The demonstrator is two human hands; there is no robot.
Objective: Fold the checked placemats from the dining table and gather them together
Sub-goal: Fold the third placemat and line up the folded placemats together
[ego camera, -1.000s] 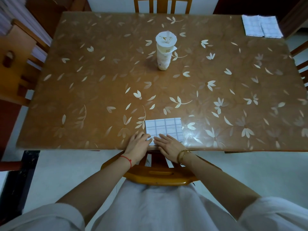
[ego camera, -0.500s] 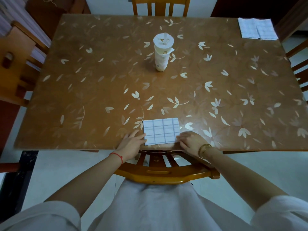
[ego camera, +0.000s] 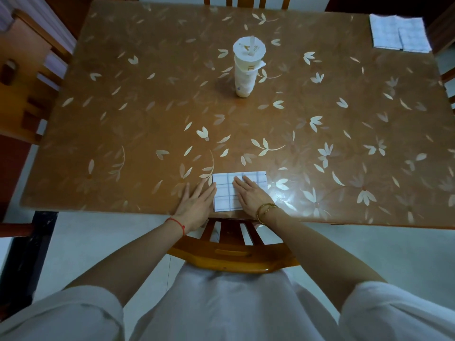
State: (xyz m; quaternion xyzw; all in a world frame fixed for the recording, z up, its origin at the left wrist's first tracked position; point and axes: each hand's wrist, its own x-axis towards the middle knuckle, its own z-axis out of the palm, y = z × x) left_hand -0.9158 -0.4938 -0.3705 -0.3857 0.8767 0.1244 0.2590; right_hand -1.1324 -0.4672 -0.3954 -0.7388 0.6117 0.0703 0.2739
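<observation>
Checked cloth: folded placemat (ego camera: 227,190) rectangular under flat, spread right hand (ego camera: 251,196); left hand (ego camera: 197,205) flat, spread beside; second placemat (ego camera: 398,35) far corner.

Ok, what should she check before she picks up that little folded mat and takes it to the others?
1. Near placemat folded small: ok.
2. Right hand lies flat on it, pressing: ok.
3. Left hand rests on the table at its left edge, fingers not gripping it: not ok for lifting yet.
4. Folds will hold once released: cannot tell.
5. Other placemats sit at the far right corner, room beside them: ok.
6. Cup stands mid-table, away from a straight path to that corner: ok.
</observation>
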